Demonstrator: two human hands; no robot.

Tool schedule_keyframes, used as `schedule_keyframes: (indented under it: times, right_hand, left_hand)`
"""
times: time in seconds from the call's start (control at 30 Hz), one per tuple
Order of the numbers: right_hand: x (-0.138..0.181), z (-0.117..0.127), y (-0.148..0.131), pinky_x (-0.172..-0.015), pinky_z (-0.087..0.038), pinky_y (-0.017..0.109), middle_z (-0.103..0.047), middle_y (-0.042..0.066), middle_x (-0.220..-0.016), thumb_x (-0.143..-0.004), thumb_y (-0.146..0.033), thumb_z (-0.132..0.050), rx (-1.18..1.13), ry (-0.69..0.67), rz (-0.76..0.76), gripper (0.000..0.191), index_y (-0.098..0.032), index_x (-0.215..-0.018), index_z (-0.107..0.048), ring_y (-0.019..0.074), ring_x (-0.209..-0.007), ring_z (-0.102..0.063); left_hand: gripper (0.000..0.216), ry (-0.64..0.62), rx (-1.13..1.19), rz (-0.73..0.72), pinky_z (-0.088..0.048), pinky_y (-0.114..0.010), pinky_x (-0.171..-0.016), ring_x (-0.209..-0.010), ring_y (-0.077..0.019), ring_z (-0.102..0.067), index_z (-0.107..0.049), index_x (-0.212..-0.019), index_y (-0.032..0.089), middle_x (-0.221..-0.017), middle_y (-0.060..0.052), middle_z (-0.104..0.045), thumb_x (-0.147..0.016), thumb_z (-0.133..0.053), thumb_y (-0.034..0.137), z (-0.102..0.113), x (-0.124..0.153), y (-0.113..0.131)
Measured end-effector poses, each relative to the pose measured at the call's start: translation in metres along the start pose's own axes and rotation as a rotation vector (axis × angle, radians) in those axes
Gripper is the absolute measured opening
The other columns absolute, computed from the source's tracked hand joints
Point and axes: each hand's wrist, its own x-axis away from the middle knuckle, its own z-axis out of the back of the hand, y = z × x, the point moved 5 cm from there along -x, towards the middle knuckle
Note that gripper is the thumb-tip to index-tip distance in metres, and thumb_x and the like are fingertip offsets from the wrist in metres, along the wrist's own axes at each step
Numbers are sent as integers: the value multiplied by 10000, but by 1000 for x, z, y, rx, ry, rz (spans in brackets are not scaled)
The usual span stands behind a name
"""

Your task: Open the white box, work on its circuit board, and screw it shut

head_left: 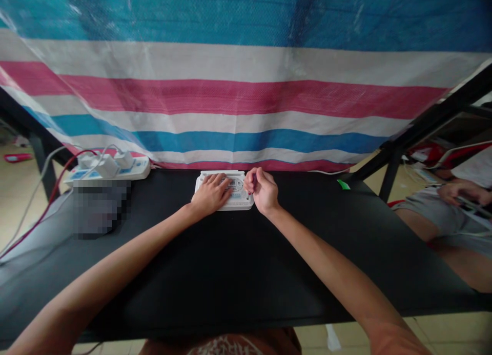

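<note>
A flat white plastic device [242, 207] with rounded corners lies near the back of the black table. Slotted patterns, a bluish label and a long white bar along its far edge show on it; its exact kind is unclear. Fingers spread, my left hand [210, 192] rests flat on its left part. At its right edge is my right hand [263, 192], curled closed with the thumb over the fingers. Something small and dark shows under those fingers, too little of it to name.
A white power strip [142, 168] with plugged-in white adapters stands at the back left; red and white cables trail off it. A pixelated dark item [98, 211] lies before it. A green scrap [343, 184] lies at right. Striped sheeting [230, 98] hangs behind; another person [453, 211] sits right.
</note>
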Motion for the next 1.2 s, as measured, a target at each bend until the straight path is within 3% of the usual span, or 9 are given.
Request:
schedule_keyframes:
  times: [0.17, 0.3, 0.53, 0.77, 0.87, 0.97, 1.03, 1.1, 1.2]
  right_hand:
    - [2, 0, 3, -455, -156, 219, -346, -95, -509, -799, -560, -678, -56, -25, -22, 394, -232, -795, -461, 76, -438, -216]
    - [3, -2, 2, -466, -186, 211, -375, -99, -524, -770, -465, -730, -27, -38, -24, 400, -241, -791, -399, 78, -449, -263]
    - [1, 0, 0, -455, -277, 234, -465, -46, -537, -810, -548, -659, 35, -22, -6, 382, -213, -733, -491, 97, -447, -396]
    - [2, -1, -1, -429, -160, 214, -305, -96, -496, -833, -567, -617, 44, -13, 11, 405, -237, -722, -412, 78, -415, -210]
    - [1, 3, -1, -427, -185, 213, -313, -104, -507, -842, -533, -602, 128, 6, 17, 384, -250, -740, -364, 85, -411, -223]
    - [-1, 5, -10, -472, -303, 237, -390, -60, -535, -916, -530, -438, 436, -29, 74, 389, -242, -670, -349, 108, -451, -361]
    - [-3, 3, -22, -569, -379, 270, -510, 5, -607, -954, -466, -358, 832, -84, 160, 403, -229, -630, -396, 145, -573, -502]
    - [-4, 0, -33, -638, -383, 297, -610, 69, -693, -970, -394, -346, 1312, -109, 212, 396, -208, -652, -490, 190, -685, -580]
    - [-6, 0, -47, -625, -344, 312, -687, 119, -738, -998, -377, -348, 1803, -112, 105, 390, -175, -814, -628, 235, -704, -630]
  left_hand:
    - [359, 21, 18, -5, -422, -446, -1001, -1132, -285, -582, -580, -1239, 166, -1267, -142, -589, -1016, -397, 378, -2, 1, -1]
    - [364, 23, 14, -2, -424, -449, -1001, -1132, -287, -581, -581, -1239, 164, -1274, -141, -590, -1018, -390, 382, -2, 0, -1]
    - [365, 11, 21, 6, -420, -453, -994, -1128, -291, -575, -583, -1235, 171, -1283, -140, -588, -1018, -377, 379, 0, 0, 0]
    - [393, -4, -1, -7, -414, -448, -991, -1124, -296, -572, -573, -1257, 159, -1288, -145, -581, -1023, -358, 390, -2, 0, -1]
    - [387, -1, -10, -8, -416, -444, -995, -1126, -298, -575, -576, -1253, 156, -1280, -138, -588, -1023, -367, 386, -2, 0, 0]
    - [381, 0, -11, -8, -422, -442, -991, -1127, -294, -578, -578, -1248, 159, -1280, -135, -591, -1024, -368, 385, -1, 0, 0]
    - [381, 3, -6, -11, -423, -443, -993, -1134, -291, -576, -575, -1254, 160, -1279, -138, -589, -1024, -367, 382, 0, 0, 0]
    - [385, 6, -3, -14, -420, -448, -1000, -1142, -290, -573, -574, -1258, 160, -1276, -143, -586, -1026, -360, 380, 1, 0, 1]
    - [392, 5, -1, -14, -415, -452, -1011, -1154, -291, -568, -577, -1255, 158, -1281, -145, -581, -1029, -347, 382, 1, 0, 0]
